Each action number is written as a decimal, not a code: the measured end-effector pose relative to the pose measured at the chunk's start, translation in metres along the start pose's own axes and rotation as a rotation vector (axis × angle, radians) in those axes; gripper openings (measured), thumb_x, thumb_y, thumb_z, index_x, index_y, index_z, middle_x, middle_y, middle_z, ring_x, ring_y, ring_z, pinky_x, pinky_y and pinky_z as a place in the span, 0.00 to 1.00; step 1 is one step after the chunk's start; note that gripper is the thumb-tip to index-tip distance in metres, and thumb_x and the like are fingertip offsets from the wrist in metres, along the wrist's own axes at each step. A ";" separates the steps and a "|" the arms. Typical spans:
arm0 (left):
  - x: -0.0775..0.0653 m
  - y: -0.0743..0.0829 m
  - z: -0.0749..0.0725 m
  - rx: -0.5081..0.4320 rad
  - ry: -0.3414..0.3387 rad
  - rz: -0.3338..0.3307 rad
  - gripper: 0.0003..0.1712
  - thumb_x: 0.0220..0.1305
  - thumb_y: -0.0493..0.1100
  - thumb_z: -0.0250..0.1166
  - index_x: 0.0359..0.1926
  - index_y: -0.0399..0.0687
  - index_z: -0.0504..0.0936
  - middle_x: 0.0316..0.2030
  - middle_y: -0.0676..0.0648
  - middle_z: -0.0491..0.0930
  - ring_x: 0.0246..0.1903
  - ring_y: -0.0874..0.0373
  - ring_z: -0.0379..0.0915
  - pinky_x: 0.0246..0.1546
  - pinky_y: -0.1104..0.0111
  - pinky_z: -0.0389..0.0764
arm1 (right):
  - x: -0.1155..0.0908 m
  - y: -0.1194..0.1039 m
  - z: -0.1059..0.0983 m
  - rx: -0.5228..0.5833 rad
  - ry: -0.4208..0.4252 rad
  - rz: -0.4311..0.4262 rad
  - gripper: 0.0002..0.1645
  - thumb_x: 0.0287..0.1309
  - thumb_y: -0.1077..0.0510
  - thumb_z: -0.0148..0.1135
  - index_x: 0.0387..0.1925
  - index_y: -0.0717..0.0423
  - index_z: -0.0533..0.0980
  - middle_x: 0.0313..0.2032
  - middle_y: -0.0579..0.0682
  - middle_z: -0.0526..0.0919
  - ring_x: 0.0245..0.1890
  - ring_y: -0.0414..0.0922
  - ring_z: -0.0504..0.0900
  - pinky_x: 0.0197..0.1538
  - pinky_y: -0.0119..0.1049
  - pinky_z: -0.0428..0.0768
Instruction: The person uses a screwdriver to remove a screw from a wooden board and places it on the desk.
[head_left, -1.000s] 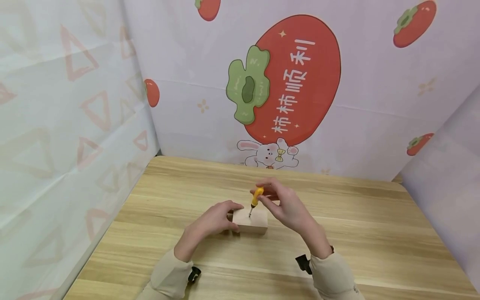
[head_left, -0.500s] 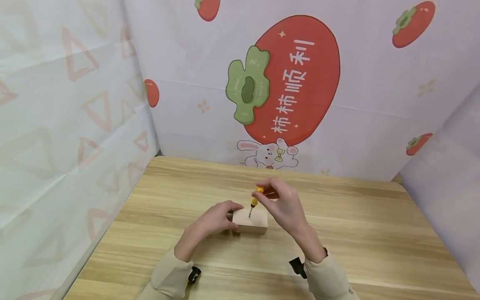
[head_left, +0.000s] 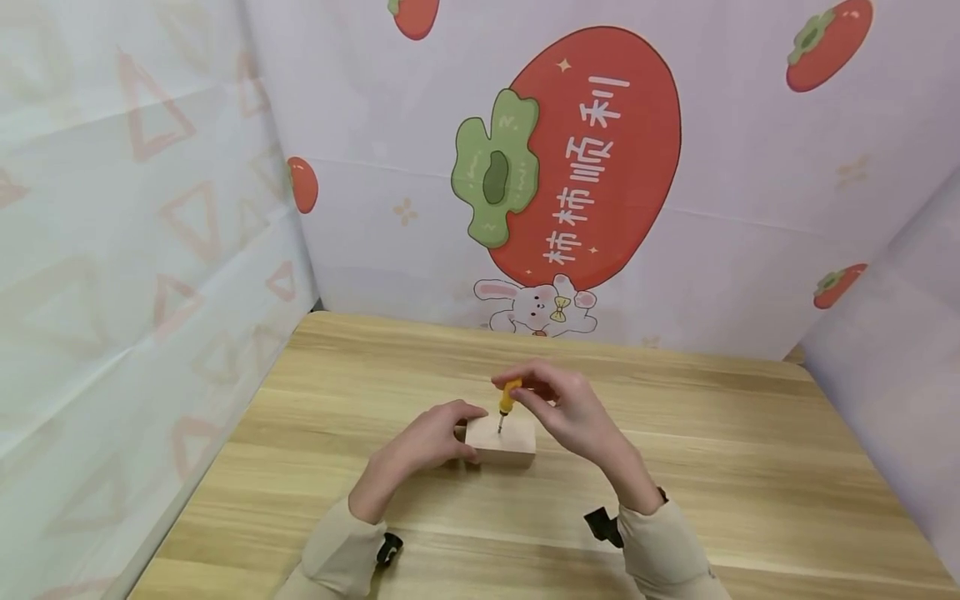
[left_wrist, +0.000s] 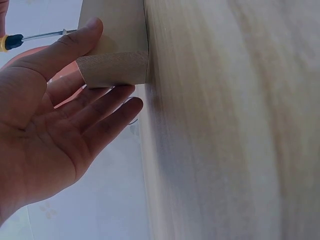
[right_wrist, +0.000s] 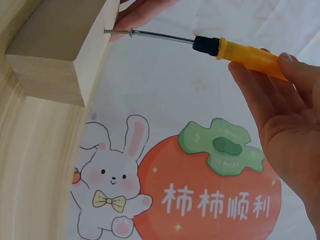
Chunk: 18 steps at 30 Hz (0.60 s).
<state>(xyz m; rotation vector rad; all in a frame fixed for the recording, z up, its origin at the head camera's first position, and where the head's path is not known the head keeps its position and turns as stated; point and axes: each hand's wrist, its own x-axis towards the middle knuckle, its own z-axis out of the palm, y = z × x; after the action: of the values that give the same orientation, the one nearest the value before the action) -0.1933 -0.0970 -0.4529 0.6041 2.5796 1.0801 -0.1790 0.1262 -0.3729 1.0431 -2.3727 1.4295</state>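
A pale wooden block point(head_left: 507, 451) lies flat on the table, and my left hand point(head_left: 427, 437) grips its left end between thumb and fingers. In the left wrist view the thumb point(left_wrist: 75, 42) presses one face of the block, with fingers against the opposite side. My right hand point(head_left: 573, 412) pinches the yellow handle of a screwdriver point(head_left: 508, 398) above the block. In the right wrist view a screw point(right_wrist: 118, 32) stands in the block's top face, part of its thread showing. The screwdriver's tip point(right_wrist: 142, 33) meets the screw head.
The wood-grain table point(head_left: 720, 467) runs back to a printed wall sheet point(head_left: 390, 250) with a large persimmon and a rabbit. Another sheet with triangles point(head_left: 150, 292) stands along the left edge. Black straps point(head_left: 604, 527) show at the wrists.
My right hand has turned back and forth on the screwdriver handle, its fingers changing position. The left hand and the block have stayed in place.
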 end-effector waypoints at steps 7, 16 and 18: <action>0.001 0.000 0.001 0.003 -0.004 -0.012 0.35 0.52 0.43 0.77 0.62 0.45 0.78 0.54 0.46 0.81 0.56 0.50 0.77 0.58 0.53 0.77 | 0.000 0.003 0.009 -0.060 0.107 -0.105 0.19 0.53 0.69 0.71 0.49 0.57 0.83 0.43 0.52 0.81 0.41 0.45 0.84 0.42 0.35 0.86; 0.003 -0.003 0.001 -0.004 -0.004 -0.010 0.35 0.52 0.43 0.77 0.62 0.46 0.78 0.55 0.46 0.81 0.56 0.50 0.77 0.59 0.53 0.76 | 0.004 0.005 0.002 -0.103 0.084 -0.079 0.19 0.54 0.68 0.70 0.49 0.53 0.83 0.42 0.48 0.84 0.39 0.39 0.83 0.39 0.30 0.85; 0.003 -0.003 0.001 -0.004 -0.003 -0.004 0.35 0.51 0.42 0.77 0.62 0.46 0.79 0.55 0.46 0.81 0.56 0.50 0.77 0.59 0.53 0.77 | 0.006 0.010 -0.003 -0.062 0.032 -0.133 0.19 0.54 0.70 0.70 0.48 0.55 0.83 0.42 0.49 0.85 0.40 0.40 0.83 0.39 0.31 0.85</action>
<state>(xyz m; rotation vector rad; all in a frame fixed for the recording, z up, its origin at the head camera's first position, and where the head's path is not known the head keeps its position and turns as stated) -0.1962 -0.0967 -0.4556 0.5993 2.5739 1.0819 -0.1902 0.1286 -0.3754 1.1308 -2.2639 1.3079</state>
